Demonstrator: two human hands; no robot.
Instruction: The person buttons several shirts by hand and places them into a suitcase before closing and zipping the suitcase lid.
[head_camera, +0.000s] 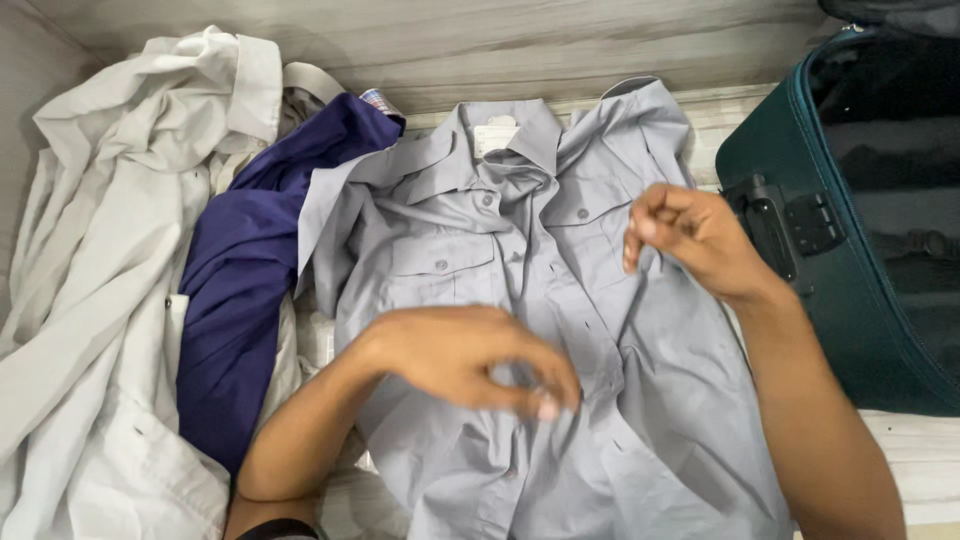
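Your left hand pinches the grey shirt at its button placket, fingers nearly closed; your right hand, at two o'clock, curls narrowly on the fabric. The shirt lies flat, centre. Tugging unevenly could bunch the placket. The green suitcase at three o'clock stands open; its contents are too dark to tell.

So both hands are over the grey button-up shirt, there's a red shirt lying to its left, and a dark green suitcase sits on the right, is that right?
Not quite: the shirt lying to the left of the grey shirt is dark blue, not red, as the head view shows. The rest stands: the left hand and right hand are over the grey shirt, and the dark green suitcase sits on the right.
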